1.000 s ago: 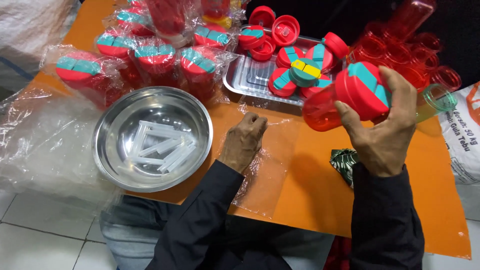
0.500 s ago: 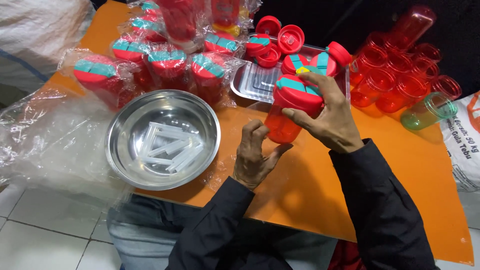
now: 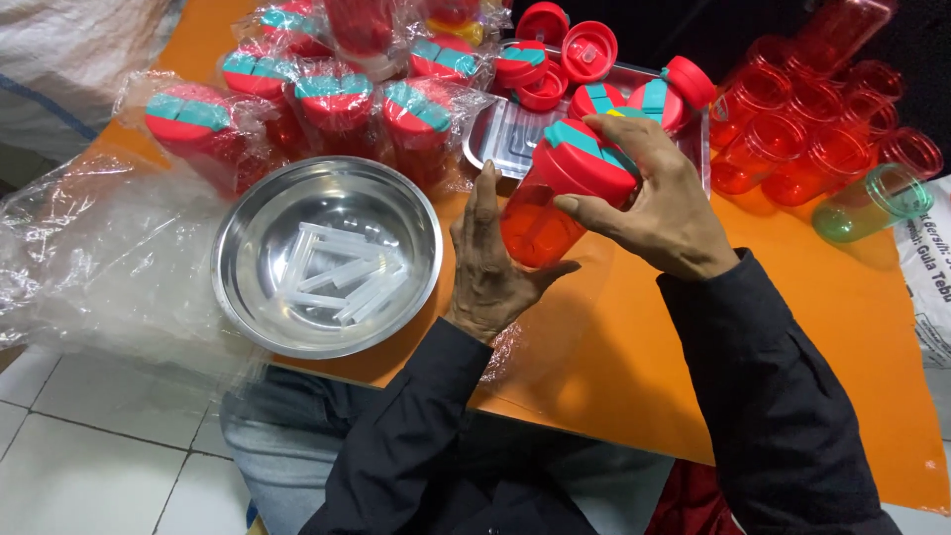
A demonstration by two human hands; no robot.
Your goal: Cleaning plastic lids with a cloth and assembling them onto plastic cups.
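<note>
A red plastic bottle [image 3: 540,213] with a red-and-teal lid hangs tilted over the orange table [image 3: 792,327], held in both hands. The right hand [image 3: 649,203] curls over its lid, fingers clamped around the rim. The left hand [image 3: 490,263] cups the bottle's base, fingers upright. A steel bowl [image 3: 248,297] of clear straws [image 3: 347,272] sits just left.

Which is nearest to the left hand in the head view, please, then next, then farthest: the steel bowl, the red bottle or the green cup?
1. Red bottle: touching the left hand.
2. Steel bowl: just left of it.
3. Green cup: far right.
</note>
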